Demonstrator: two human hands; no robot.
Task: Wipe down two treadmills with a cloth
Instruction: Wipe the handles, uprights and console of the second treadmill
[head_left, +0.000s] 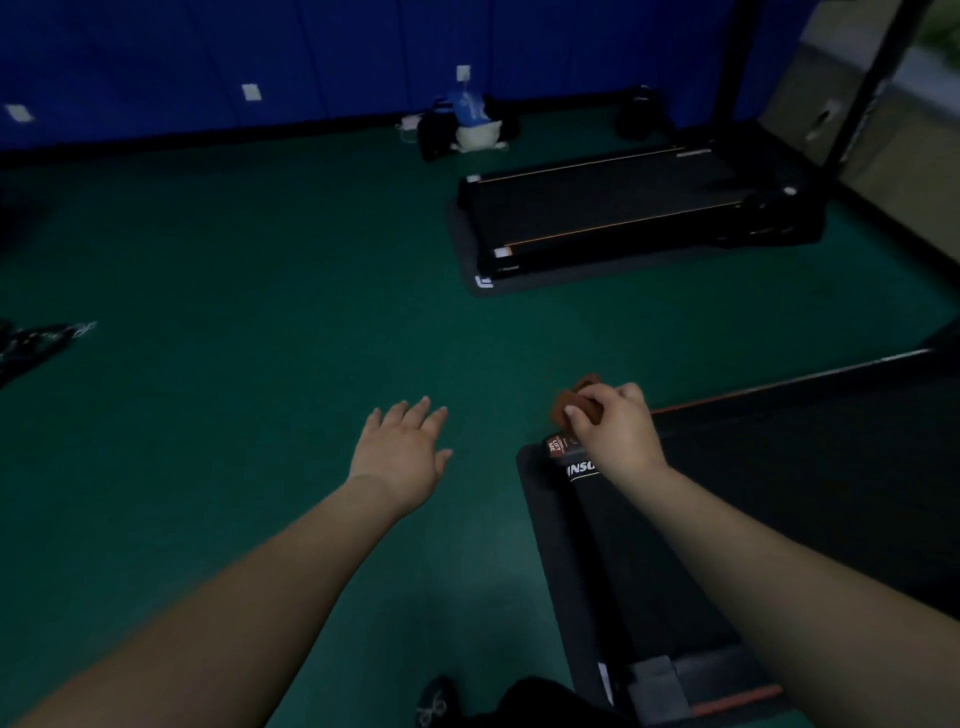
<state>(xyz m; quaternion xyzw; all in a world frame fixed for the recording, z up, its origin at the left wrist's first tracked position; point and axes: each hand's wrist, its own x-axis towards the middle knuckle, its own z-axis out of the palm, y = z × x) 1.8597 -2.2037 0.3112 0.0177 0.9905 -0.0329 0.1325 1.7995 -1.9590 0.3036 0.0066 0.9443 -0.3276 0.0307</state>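
At the bottom edge, a dark shoe with pale laces (434, 702) is seen on the green floor (260, 364). Just to its right, the black near treadmill (779, 493) is laid out on a dark mat, with an orange stripe along its far side rail and a white-lettered label at its end corner. Both bare forearms are stretched forward from the bottom of the view. The left hand (402, 457) is held palm down above the floor, its fingers spread and relaxed, with nothing gripped. The right hand (615, 428) is placed over the end corner of the near treadmill; a small crumpled brown cloth (574, 402) is pinched between its curled fingers and thumb, just above that corner. Whether the cloth touches the treadmill cannot be told. Farther off, to the upper right, a second black treadmill (623, 213) with orange side stripes is set on a grey mat (483, 283), its upright frame rising at the right. Beyond it, a heap of blue, white and black bags (467, 124) is piled against the blue wall (208, 62).
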